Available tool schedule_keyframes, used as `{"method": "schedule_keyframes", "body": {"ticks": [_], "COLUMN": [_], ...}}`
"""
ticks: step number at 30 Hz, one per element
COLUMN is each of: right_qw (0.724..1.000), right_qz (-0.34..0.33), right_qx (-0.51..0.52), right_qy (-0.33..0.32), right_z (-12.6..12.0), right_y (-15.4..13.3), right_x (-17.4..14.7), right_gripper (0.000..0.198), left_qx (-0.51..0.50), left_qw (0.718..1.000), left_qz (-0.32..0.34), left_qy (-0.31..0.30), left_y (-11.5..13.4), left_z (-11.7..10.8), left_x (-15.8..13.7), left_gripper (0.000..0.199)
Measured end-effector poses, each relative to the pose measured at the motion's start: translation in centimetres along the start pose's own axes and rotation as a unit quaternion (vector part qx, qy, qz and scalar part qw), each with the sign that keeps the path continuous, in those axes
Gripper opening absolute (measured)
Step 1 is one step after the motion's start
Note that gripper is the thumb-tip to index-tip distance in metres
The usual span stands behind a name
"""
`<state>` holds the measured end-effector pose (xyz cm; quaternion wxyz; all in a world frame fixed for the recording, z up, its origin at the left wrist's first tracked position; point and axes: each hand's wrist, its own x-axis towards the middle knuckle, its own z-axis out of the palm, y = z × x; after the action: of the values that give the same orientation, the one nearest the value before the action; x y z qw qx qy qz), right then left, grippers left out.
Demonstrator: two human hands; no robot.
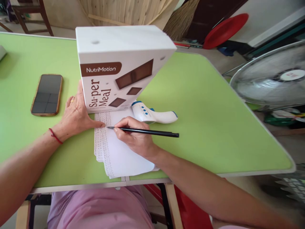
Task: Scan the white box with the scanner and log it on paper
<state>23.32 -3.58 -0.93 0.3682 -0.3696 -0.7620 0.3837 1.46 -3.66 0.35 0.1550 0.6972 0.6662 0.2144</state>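
Note:
My right hand (134,135) grips a thin black pen (152,132) and its tip touches the left part of a white sheet of paper (124,156) with rows of small marks along its left edge. My left hand (75,116) lies flat on the green table (214,121), its fingertips pressing the sheet's upper left corner, next to a white "NutriMotion Su-per Meal" box (119,66) that stands upright on the sheet's far end. A red thread circles my left wrist and a ring sits on one finger.
A white and blue handheld thermometer (152,114) lies right of the box, just beyond the pen. A dark phone (47,94) in a brown case lies at the left. A metal fan (271,79) stands off the table's right edge. A red stool (225,30) is behind.

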Motion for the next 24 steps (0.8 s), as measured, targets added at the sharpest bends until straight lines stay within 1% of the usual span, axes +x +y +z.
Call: {"method": "schedule_keyframes", "body": {"ticks": [4, 11, 16, 21, 24], "right_qw": [1.000, 0.999, 0.999, 1.000, 0.999], "right_qz": [-0.014, -0.040, -0.035, -0.028, -0.029], "right_qx": [0.003, -0.006, 0.000, 0.008, 0.006], "right_qy": [-0.004, -0.006, -0.009, -0.010, 0.014], "right_z": [0.13, 0.15, 0.12, 0.12, 0.14], "right_y": [0.23, 0.30, 0.24, 0.12, 0.18], "right_x": [-0.08, -0.03, -0.02, -0.10, -0.13], "right_gripper": [0.008, 0.008, 0.010, 0.010, 0.010], "left_qx": [0.002, 0.007, 0.011, 0.004, 0.005], "left_qw": [1.000, 1.000, 0.999, 1.000, 1.000], "left_qz": [-0.021, -0.025, -0.032, -0.013, -0.013], "left_qy": [-0.018, -0.016, -0.021, -0.012, -0.014], "left_y": [0.34, 0.42, 0.45, 0.33, 0.24], "left_z": [-0.30, -0.28, -0.29, -0.33, -0.25], "left_x": [0.06, 0.05, 0.04, 0.04, 0.05], "left_gripper": [0.111, 0.108, 0.106, 0.108, 0.110]}}
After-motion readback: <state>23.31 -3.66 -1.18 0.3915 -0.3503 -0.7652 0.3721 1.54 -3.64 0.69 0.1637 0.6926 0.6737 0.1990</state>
